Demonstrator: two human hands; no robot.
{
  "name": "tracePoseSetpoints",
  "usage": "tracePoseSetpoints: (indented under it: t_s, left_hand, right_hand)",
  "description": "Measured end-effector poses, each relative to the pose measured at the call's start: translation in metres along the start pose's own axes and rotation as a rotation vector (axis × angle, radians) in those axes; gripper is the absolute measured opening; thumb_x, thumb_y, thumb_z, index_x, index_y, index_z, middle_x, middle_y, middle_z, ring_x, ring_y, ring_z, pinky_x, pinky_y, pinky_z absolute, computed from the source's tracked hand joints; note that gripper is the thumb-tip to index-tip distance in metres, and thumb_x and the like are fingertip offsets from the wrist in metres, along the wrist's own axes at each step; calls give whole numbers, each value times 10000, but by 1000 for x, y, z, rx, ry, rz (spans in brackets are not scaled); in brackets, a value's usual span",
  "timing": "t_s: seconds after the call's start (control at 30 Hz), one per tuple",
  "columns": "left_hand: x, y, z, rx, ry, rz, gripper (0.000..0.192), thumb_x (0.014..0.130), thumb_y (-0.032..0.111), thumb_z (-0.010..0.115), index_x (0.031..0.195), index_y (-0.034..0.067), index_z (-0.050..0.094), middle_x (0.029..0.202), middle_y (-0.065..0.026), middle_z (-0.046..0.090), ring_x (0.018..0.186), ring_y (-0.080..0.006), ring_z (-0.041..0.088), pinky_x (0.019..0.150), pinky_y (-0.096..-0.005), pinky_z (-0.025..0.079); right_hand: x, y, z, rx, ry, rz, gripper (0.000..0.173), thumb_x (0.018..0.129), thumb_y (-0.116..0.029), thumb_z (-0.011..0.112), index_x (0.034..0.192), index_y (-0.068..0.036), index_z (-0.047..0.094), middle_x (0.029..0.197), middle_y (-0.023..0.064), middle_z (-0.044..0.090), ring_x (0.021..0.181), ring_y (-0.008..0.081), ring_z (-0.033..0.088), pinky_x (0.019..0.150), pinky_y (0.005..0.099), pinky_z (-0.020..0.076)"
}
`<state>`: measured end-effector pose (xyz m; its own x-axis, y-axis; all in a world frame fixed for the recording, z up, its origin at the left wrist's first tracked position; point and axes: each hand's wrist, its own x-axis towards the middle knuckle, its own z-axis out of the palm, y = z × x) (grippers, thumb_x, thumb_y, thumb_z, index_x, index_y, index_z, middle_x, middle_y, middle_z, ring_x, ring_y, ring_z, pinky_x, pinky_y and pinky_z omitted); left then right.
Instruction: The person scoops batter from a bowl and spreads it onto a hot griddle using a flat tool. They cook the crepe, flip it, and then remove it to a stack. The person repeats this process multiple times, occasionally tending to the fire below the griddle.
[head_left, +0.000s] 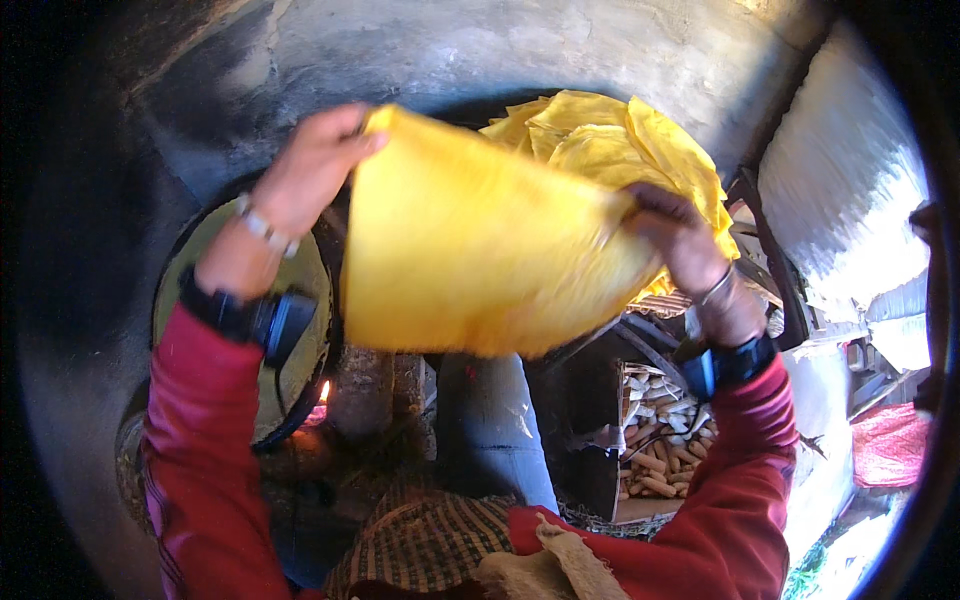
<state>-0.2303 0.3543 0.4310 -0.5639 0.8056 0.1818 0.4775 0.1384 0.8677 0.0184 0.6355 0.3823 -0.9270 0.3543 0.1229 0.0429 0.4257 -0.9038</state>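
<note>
A thin, floppy yellow flatbread sheet (480, 247) hangs between my two hands, blurred by motion. My left hand (319, 161) pinches its upper left corner between thumb and fingers. At the sheet's right edge, my right hand (679, 232) grips it, the fingertips partly hidden. Behind the sheet and to the right rises a pile of similar yellow sheets (637, 150), folded and ruffled, resting on what looks like a woven base (661, 303). Under my left forearm lies a large round griddle pan (307, 322) with a pale greenish-yellow layer over its surface.
A small flame (325, 391) burns at the griddle's lower right edge. Beyond a grey ledge (502, 427), an open box (651, 510) holds several corn cobs (660, 465). A soot-stained wall (465, 60) curves behind. White sheeting (847, 165) and a red sack (889, 444) are at right.
</note>
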Motion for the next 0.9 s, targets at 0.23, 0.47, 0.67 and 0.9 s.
tracePoseSetpoints:
  t_s: [0.23,0.47,0.67,0.9]
  left_hand:
    - [139,18,25,-286,195,498,113,873,-22,562,907,39,650,851,17,628,799,-69,562,706,-204,450]
    - [95,-111,88,727,393,32,618,821,264,686,1350,56,445,1306,-192,510,1217,-360,455,1040,-444,358]
    - [-27,-155,76,110,149,24,236,881,92,611,1099,2,631,1026,-168,673,948,-232,655,816,-348,527]
    - [-189,-139,64,76,37,-156,205,900,213,619,897,27,704,787,-80,715,703,-152,679,667,-305,535]
  right_hand:
    - [34,-27,-72,-450,479,-544,281,855,-21,543,1131,-28,601,954,121,676,846,149,640,779,258,495]
    - [29,50,-4,-764,104,-376,568,783,-295,747,1224,1,546,1107,198,637,1018,322,628,891,395,494]
    - [-14,45,39,-581,297,-404,347,832,-215,712,1073,14,612,1004,159,668,931,304,645,835,372,496]
    - [-59,27,128,-213,-69,10,194,890,-124,640,765,24,632,670,112,623,610,194,596,587,287,471]
